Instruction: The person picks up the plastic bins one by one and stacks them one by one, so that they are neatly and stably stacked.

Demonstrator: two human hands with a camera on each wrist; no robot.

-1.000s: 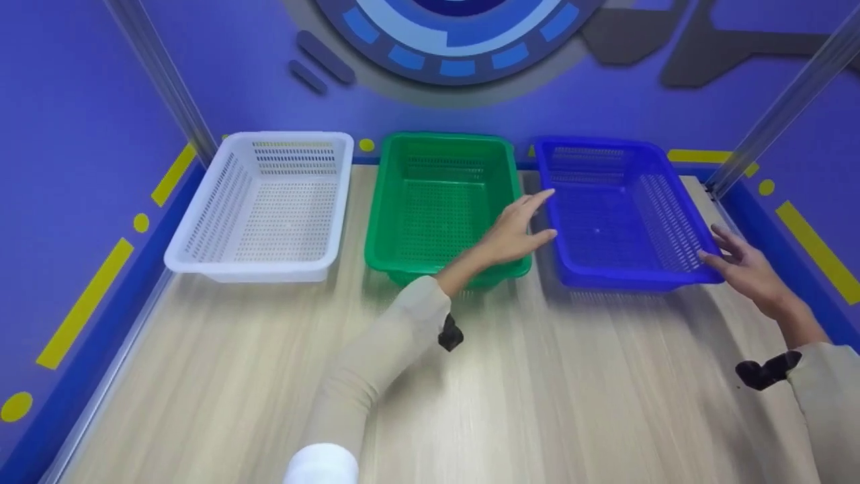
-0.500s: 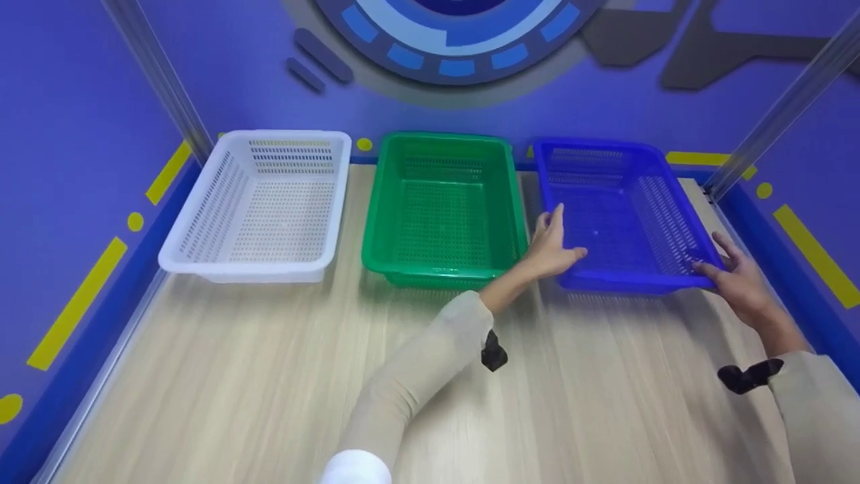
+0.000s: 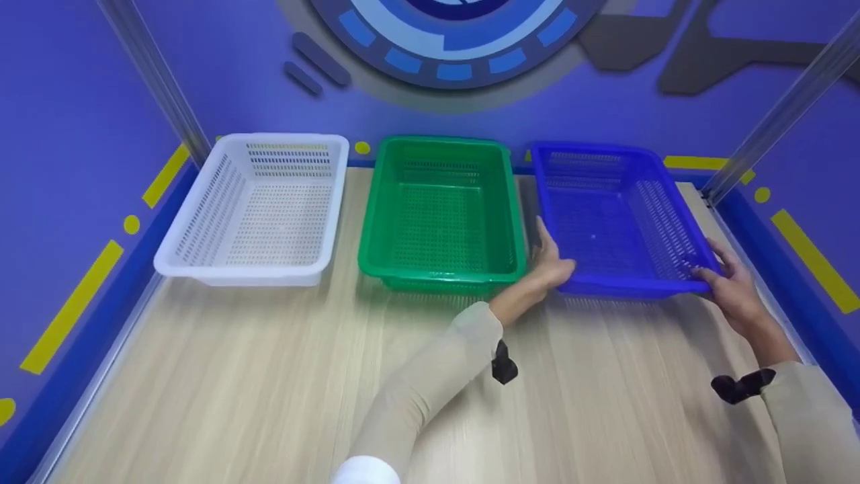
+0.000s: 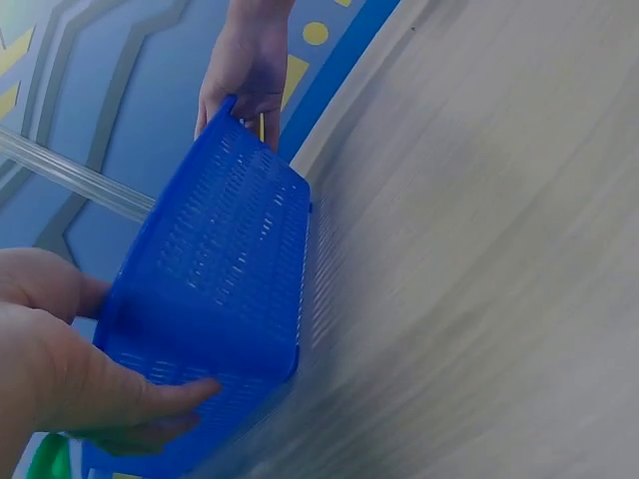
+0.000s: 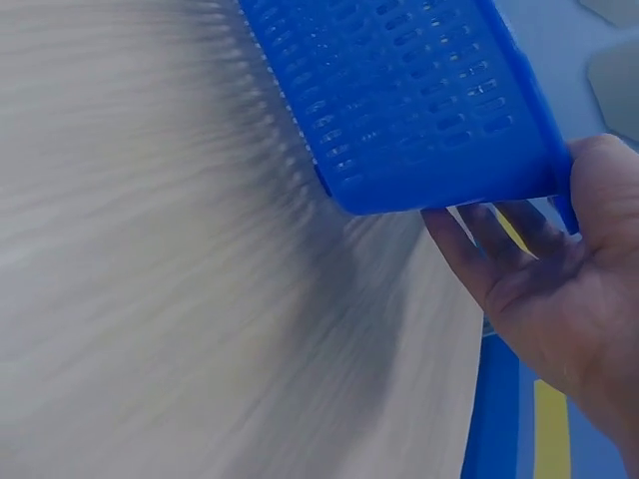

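A blue perforated plastic basket (image 3: 662, 214) stands at the right of the wooden table. My left hand (image 3: 552, 263) grips its near-left corner, with the thumb against the side wall in the left wrist view, where the left hand (image 4: 120, 394) wraps the blue basket (image 4: 225, 279). My right hand (image 3: 722, 277) grips the near-right corner. In the right wrist view the right hand (image 5: 534, 284) has its fingers under the blue basket (image 5: 419, 100) and its thumb over the rim. The basket holds nothing.
A green basket (image 3: 440, 274) sits close to the left of the blue one, and a white basket (image 3: 242, 274) lies further left; neither holds anything. The wooden table (image 3: 269, 376) stretches toward me. A blue border and purple walls enclose it, with metal posts at the back corners.
My left hand crossed from over the green basket to the blue basket's near-left corner and took hold. The right hand closed round the near-right corner.
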